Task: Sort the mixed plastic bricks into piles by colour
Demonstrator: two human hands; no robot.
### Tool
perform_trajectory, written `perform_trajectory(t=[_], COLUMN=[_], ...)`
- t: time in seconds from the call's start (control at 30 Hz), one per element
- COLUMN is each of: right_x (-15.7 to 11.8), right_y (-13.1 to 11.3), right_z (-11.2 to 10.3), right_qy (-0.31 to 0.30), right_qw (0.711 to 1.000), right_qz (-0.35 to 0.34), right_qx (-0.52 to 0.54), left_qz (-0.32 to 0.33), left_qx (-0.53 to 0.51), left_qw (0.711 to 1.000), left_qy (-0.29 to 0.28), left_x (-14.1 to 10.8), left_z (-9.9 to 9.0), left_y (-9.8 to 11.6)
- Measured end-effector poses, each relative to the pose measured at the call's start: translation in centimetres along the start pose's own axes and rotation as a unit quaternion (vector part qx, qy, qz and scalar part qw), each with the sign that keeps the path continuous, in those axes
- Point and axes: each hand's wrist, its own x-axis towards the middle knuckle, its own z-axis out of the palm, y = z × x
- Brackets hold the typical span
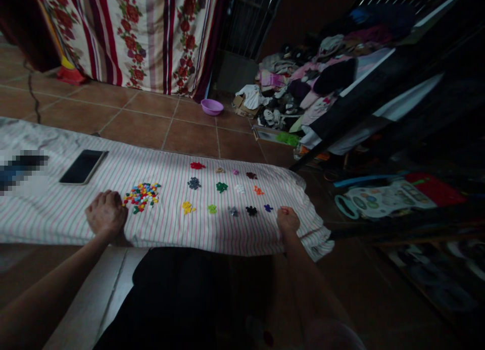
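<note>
My left hand (106,211) rests on the striped cloth, fingers curled under, at the left edge of a mixed pile of small coloured pieces (142,196). Whatever it may hold is hidden. At the right, my right hand (288,219) is closed just beside a small dark blue pile (268,208); I cannot make out anything in its fingers. Between the hands lie single-colour piles in rough rows, among them yellow (187,207), lime green (212,208), silver grey (233,211), black (251,210), dark green (222,187), white (240,189), orange (258,190) and red (197,165).
A phone (84,167) lies on the cloth (170,234) at the left, near a blurred-out patch. Beyond are a tiled floor, a floral curtain (132,37), a purple basin (212,106) and a clothes heap (299,82). Dark shelving stands at the right.
</note>
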Motion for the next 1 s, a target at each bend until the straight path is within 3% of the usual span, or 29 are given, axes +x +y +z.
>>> perform_trajectory(t=[0.33, 0.63, 0.73, 0.83, 1.0], right_x=[-0.2, -0.5, -1.6, -3.3, -8.4], right_y=[0.0, 0.8, -0.3, -2.5, -7.5], right_z=[-0.4, -0.2, -0.5, -0.7, -0.2], right_qy=[-0.033, 0.028, 0.062, 0.081, 0.046], right_qw=[0.999, 0.997, 0.994, 0.987, 0.957], right_qz=[-0.007, -0.031, -0.052, -0.120, -0.249], right_qx=[0.003, 0.069, 0.071, 0.074, 0.140], left_qz=[0.006, -0.008, -0.015, -0.017, -0.009], left_qx=[-0.036, -0.031, -0.033, -0.030, -0.026], left_qw=[0.999, 0.999, 0.999, 0.999, 1.000], left_qy=[0.031, 0.014, 0.015, 0.016, 0.012], left_x=[0.1, 0.0, 0.0, 0.0, 0.0], left_z=[0.7, 0.1, 0.1, 0.3, 0.2], left_y=[-0.4, 0.0, 0.1, 0.0, -0.2])
